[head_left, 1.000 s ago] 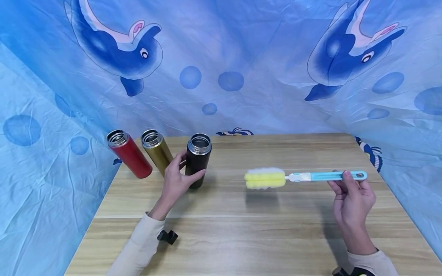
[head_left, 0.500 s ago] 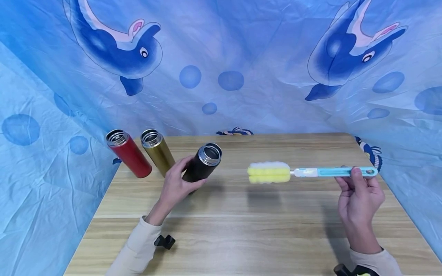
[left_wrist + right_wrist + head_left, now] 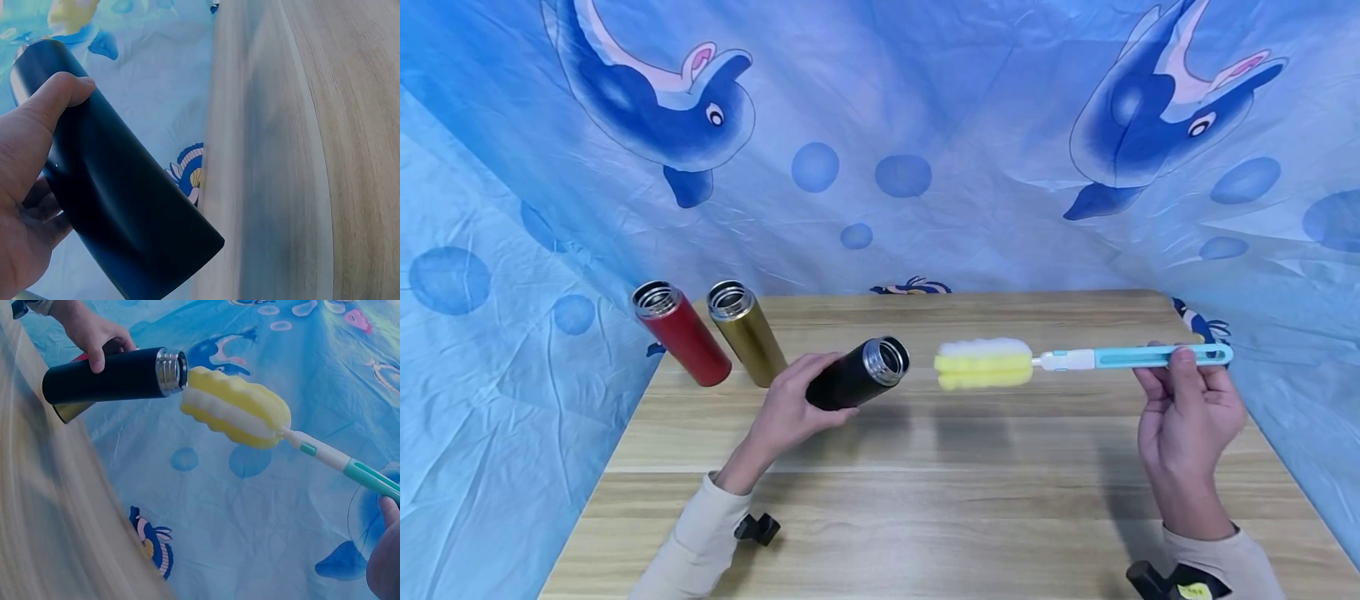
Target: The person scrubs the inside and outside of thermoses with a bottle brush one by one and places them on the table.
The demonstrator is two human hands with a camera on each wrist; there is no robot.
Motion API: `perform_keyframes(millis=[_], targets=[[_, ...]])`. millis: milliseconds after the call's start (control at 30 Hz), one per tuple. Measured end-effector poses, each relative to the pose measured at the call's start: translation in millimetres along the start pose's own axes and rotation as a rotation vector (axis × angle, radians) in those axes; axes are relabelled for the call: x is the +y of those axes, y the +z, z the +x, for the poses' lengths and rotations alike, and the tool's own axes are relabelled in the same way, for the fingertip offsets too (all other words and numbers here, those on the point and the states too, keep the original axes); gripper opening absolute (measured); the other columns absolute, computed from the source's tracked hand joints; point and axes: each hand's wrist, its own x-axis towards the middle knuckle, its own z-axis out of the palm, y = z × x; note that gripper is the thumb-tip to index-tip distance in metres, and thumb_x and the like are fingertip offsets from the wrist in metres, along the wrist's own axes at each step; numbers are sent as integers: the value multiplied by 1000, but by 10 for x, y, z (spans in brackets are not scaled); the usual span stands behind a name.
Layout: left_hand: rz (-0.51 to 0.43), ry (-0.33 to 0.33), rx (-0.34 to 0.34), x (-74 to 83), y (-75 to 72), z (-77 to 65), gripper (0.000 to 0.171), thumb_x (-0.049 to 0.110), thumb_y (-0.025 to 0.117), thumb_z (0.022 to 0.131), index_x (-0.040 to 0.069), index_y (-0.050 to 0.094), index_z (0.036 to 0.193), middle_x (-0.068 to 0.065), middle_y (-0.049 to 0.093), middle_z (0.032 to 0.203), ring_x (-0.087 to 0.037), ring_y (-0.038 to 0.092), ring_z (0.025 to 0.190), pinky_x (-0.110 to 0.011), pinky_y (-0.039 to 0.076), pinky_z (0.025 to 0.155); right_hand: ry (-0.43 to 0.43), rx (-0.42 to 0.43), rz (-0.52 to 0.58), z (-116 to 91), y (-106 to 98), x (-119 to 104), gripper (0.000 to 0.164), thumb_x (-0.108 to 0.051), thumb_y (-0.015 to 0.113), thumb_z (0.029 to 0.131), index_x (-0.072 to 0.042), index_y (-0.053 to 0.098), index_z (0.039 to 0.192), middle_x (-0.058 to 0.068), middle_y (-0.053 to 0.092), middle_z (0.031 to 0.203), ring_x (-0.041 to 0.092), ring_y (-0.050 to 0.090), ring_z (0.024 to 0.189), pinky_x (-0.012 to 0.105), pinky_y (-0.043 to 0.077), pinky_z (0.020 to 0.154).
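My left hand (image 3: 790, 404) grips a black thermos bottle (image 3: 847, 379) around its body. The bottle is tipped to the right, its bare steel mouth uncapped and facing the brush; in the left wrist view the thumb lies across the black bottle (image 3: 119, 181). My right hand (image 3: 1191, 417) pinches the turquoise handle of a bottle brush (image 3: 1131, 357) near its looped end. The brush's yellow and white sponge head (image 3: 985, 364) points left, a short gap from the bottle's mouth in the head view. In the right wrist view the sponge head (image 3: 237, 409) overlaps the mouth's edge.
A red thermos bottle (image 3: 683, 335) and a gold thermos bottle (image 3: 747, 335) stand uncapped at the back left of the wooden table (image 3: 910, 508). A blue curtain (image 3: 970, 100) with printed dolphins hangs behind and at the sides.
The left hand has lifted the black bottle from upright and tipped it over to the right. The right hand has raised the brush and moved it slightly right.
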Motion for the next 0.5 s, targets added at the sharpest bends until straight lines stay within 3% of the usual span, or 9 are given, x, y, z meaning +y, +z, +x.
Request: perform_keyframes(millis=[167, 500], targets=[[16, -3, -24, 57, -8, -3, 75, 29, 97, 66, 15, 66, 133, -6, 67, 125, -24, 63, 113, -51, 57, 92, -26, -56, -67, 18, 89, 23, 28, 13, 64, 93, 28, 52, 113, 30, 71, 88, 32, 76, 76, 34, 59, 67], [65, 58, -39, 98, 13, -10, 73, 33, 96, 66, 12, 68, 129, -6, 68, 123, -25, 62, 114, -49, 56, 94, 6, -88, -35, 1, 179, 39, 23, 15, 61, 93, 27, 53, 110, 32, 71, 88, 33, 76, 73, 35, 59, 65]])
